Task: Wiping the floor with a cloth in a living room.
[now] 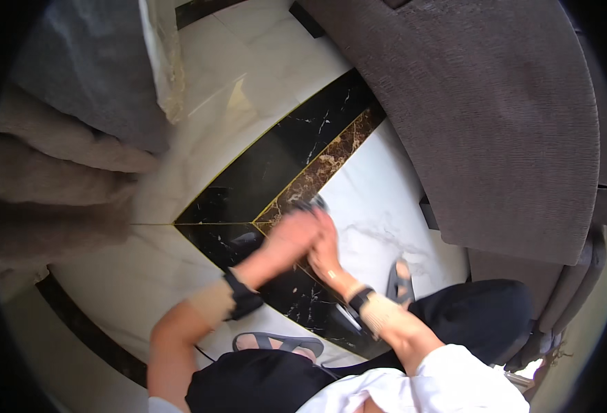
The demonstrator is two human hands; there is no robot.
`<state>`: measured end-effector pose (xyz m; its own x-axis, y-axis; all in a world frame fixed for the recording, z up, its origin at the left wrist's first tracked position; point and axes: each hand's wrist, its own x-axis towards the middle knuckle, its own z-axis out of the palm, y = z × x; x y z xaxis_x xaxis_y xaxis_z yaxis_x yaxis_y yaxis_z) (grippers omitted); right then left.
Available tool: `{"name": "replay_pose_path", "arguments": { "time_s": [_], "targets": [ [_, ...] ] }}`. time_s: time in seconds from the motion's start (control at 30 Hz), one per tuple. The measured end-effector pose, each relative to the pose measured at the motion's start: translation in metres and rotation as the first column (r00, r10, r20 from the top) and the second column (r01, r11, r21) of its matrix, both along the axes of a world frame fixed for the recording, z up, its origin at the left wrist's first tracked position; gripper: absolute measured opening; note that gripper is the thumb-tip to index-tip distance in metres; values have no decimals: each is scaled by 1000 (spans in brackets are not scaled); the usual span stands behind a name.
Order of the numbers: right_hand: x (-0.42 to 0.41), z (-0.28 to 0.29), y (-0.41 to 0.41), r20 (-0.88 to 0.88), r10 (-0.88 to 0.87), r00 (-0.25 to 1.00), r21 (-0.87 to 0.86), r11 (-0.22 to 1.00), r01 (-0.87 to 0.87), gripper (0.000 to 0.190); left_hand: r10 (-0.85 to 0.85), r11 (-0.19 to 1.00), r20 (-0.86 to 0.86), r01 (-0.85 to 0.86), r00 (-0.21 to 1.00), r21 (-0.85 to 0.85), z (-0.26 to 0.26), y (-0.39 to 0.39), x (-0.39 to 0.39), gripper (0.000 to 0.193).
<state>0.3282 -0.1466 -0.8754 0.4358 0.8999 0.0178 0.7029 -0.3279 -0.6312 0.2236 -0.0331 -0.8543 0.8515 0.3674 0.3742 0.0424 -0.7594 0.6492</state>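
Observation:
My left hand (294,235) and my right hand (327,250) meet in front of me above the floor, both blurred by motion. A small dark and grey object (318,202) shows at their fingertips, held between them; the blur and the fingers hide its shape and kind. The left hand lies across the right and covers part of it. Black straps circle both wrists, the left strap (241,295) and the right strap (360,298), with beige bands on the forearms.
Marble floor (370,206) with a black and brown inlaid border (277,149) lies below. A grey-brown upholstered sofa (499,129) fills the right side. Grey and brown fabric furniture (66,155) stands at left. My feet wear grey strapped sandals (303,343).

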Motion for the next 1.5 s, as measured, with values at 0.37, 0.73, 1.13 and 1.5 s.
{"name": "replay_pose_path", "arguments": {
  "time_s": [0.37, 0.73, 1.13, 1.5],
  "targets": [
    [51, 14, 239, 371, 714, 594, 42, 626, -779, 39, -99, 947, -653, -130, 751, -293, 33, 189, -52, 74],
    [174, 43, -142, -261, 546, 796, -189, 780, -597, 31, -256, 952, -244, 287, 935, 103, 11, -158, 105, 11],
    [192, 20, 101, 411, 497, 764, 275, 732, -623, 25, 397, 877, -252, -283, 883, 389, 20, 45, 124, 42],
    [285, -8, 87, 566, 98, 819, -328, 938, 114, 39, 175, 983, -146, -180, 974, -22, -20, 67, 307, 28]
  ]
}}
